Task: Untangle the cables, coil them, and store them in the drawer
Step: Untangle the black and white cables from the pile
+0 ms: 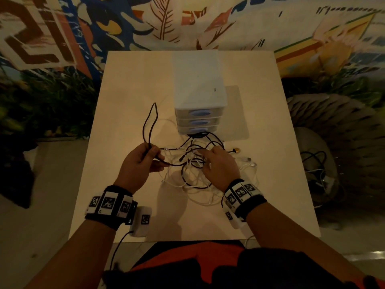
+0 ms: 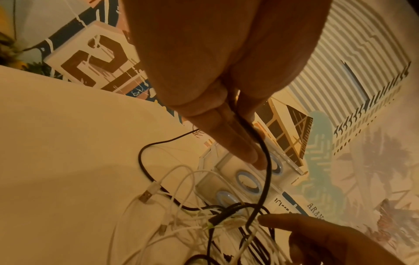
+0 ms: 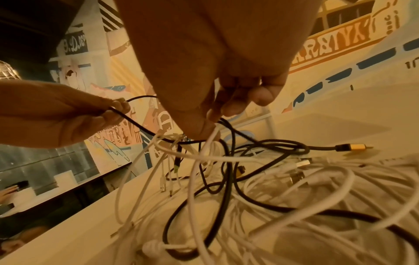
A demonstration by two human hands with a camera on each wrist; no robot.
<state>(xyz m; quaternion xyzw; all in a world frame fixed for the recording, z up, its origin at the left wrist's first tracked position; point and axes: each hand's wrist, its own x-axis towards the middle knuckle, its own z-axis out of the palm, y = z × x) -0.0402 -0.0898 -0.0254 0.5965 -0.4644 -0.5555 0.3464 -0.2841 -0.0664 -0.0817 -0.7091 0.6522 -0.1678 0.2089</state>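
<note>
A tangle of black and white cables (image 1: 193, 170) lies on the white table (image 1: 125, 101) in front of a small plastic drawer unit (image 1: 198, 97) with three shut drawers. My left hand (image 1: 143, 161) grips a doubled black cable (image 1: 149, 122) whose loop stands up above the fist; the wrist view shows that black cable (image 2: 265, 161) running between thumb and fingers. My right hand (image 1: 218, 163) is over the tangle and pinches a white cable (image 3: 211, 141) lifted from the pile. A gold-tipped plug (image 3: 353, 147) lies at the right of the heap.
The drawer unit stands on a clear mat (image 1: 239, 113) at the table's middle back. More cables lie on the floor (image 1: 316, 163) to the right. A painted wall rises behind the table. Dark plants (image 1: 41, 101) stand at the left.
</note>
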